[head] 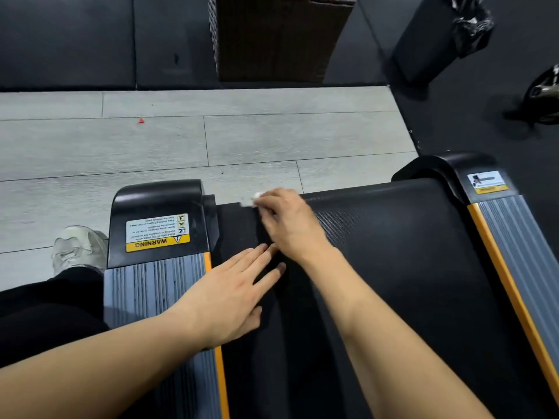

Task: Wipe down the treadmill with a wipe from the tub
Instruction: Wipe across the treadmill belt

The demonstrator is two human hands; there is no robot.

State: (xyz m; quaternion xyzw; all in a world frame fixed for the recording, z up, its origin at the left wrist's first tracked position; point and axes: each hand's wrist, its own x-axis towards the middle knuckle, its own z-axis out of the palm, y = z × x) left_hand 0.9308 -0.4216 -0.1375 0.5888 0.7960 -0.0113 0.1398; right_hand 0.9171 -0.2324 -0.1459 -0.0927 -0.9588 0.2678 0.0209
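Both bare forearms reached forward from the near edge. The left hand lay flat, palm down, fingers straight and slightly spread. The right hand, farther out, had its fingers curled down, pinching something white at the fingertips.

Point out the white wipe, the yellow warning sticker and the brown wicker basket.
white crumpled wipe (249, 201): head view, the bit poking past the fingers.
yellow-and-white warning sticker (157, 232): head view, its middle.
brown wicker basket (278, 37): head view, its front wall.

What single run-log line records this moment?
step: wiping belt | right hand: presses wipe at end | left hand: flat on belt
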